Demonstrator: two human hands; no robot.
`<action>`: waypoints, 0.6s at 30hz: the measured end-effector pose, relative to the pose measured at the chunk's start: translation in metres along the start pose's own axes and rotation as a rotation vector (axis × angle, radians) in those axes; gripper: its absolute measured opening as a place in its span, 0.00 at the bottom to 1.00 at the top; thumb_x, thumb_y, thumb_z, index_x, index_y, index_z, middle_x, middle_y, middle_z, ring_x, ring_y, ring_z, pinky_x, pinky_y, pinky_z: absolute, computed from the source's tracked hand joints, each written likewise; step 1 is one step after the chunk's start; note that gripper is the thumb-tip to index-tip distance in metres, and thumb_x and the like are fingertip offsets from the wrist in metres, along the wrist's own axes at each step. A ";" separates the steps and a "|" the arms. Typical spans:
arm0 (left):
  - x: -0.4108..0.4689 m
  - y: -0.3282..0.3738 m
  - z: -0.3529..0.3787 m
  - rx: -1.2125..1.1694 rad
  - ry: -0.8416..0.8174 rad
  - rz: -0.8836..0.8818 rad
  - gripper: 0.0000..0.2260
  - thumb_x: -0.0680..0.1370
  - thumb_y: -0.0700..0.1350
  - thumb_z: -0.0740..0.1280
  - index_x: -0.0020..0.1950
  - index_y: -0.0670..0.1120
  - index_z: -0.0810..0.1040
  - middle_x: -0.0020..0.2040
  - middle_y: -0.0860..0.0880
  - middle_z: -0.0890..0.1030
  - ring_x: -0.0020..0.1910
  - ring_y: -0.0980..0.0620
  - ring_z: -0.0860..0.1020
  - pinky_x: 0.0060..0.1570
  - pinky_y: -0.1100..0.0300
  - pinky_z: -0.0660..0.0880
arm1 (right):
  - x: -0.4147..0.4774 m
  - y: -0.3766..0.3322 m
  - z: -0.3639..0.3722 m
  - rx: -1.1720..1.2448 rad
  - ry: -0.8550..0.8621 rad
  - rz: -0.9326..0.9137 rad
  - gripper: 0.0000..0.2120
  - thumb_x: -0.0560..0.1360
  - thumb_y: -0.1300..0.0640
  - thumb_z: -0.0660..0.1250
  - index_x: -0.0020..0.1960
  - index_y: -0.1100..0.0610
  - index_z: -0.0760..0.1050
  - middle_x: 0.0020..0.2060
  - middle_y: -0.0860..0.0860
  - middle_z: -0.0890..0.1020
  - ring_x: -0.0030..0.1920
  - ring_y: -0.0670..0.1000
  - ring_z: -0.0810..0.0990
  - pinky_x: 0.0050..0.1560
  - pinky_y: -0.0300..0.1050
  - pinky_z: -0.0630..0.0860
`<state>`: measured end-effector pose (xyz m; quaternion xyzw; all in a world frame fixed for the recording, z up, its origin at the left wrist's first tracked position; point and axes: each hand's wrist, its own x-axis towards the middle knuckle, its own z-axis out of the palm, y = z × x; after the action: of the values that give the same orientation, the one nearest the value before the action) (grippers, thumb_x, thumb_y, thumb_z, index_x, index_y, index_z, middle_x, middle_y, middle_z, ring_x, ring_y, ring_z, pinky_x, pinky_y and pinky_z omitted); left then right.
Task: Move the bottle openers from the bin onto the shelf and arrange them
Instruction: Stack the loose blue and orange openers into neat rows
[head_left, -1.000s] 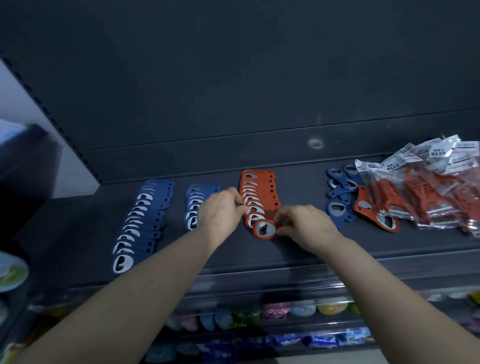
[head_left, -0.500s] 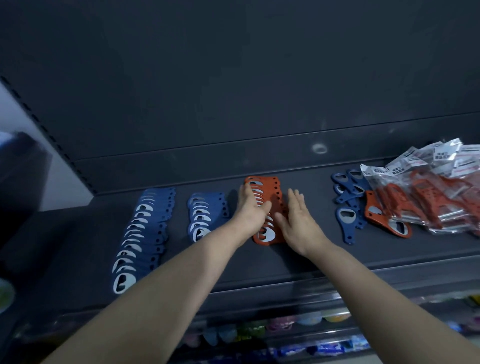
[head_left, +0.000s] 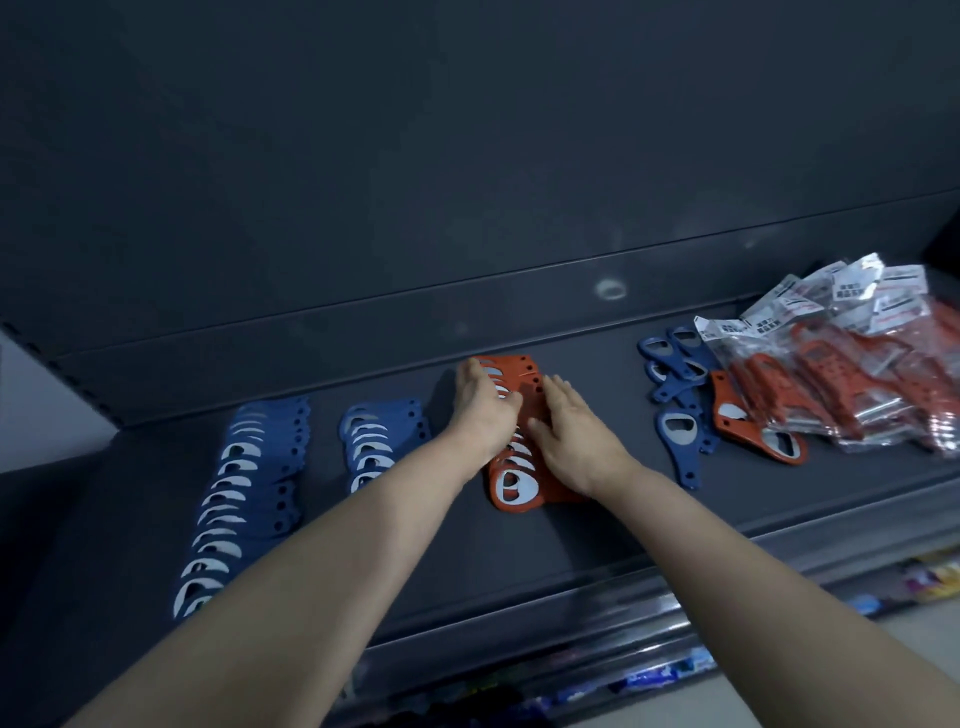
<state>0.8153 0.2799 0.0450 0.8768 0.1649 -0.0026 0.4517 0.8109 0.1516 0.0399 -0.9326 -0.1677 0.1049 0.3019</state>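
head view. dark shelf, seen from above and in front.

left hand lies on the left edge of the orange bottle opener row, fingers straight and together, pointing to the far side; it grasps nothing. right hand lies on the right edge of the same row, fingers also straight and flat, thumb toward the left hand; nothing held. the two hands bracket the row from both sides, touching it.

the orange row sits mid-shelf, openers overlapped from near to far, the nearest one showing its metal mouth in full.

left of it, a short blue bottle opener row, overlapped the same way. further left, a long blue bottle opener row reaching close to the near edge of the shelf.

right of the hands, loose blue bottle openers in a rough cluster, one loose orange bottle opener just beside them. far right, a heap of bagged orange bottle openers in clear packets with white labels.

below the near edge, coloured packaged goods, blurred.
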 end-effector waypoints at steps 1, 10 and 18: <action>-0.001 0.003 0.003 0.085 0.006 0.044 0.34 0.80 0.44 0.63 0.79 0.41 0.46 0.79 0.43 0.47 0.78 0.45 0.49 0.76 0.54 0.49 | -0.002 0.002 -0.005 -0.009 0.029 -0.010 0.28 0.81 0.55 0.56 0.78 0.57 0.50 0.77 0.54 0.52 0.77 0.51 0.50 0.75 0.47 0.51; -0.018 0.060 0.054 0.397 -0.149 0.545 0.12 0.77 0.39 0.64 0.58 0.50 0.80 0.58 0.49 0.80 0.60 0.48 0.75 0.61 0.55 0.71 | -0.037 0.070 -0.086 -0.412 0.281 0.098 0.22 0.72 0.64 0.61 0.62 0.48 0.76 0.56 0.51 0.79 0.60 0.56 0.75 0.51 0.49 0.74; -0.021 0.102 0.109 0.465 -0.193 0.580 0.10 0.78 0.48 0.67 0.58 0.52 0.80 0.56 0.51 0.78 0.58 0.50 0.71 0.57 0.55 0.71 | -0.046 0.134 -0.140 -0.492 0.247 0.059 0.10 0.73 0.48 0.68 0.54 0.42 0.79 0.53 0.47 0.79 0.58 0.55 0.73 0.52 0.48 0.74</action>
<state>0.8408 0.1326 0.0646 0.9618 -0.1384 0.0055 0.2361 0.8429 -0.0414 0.0754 -0.9880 -0.1231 -0.0447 0.0814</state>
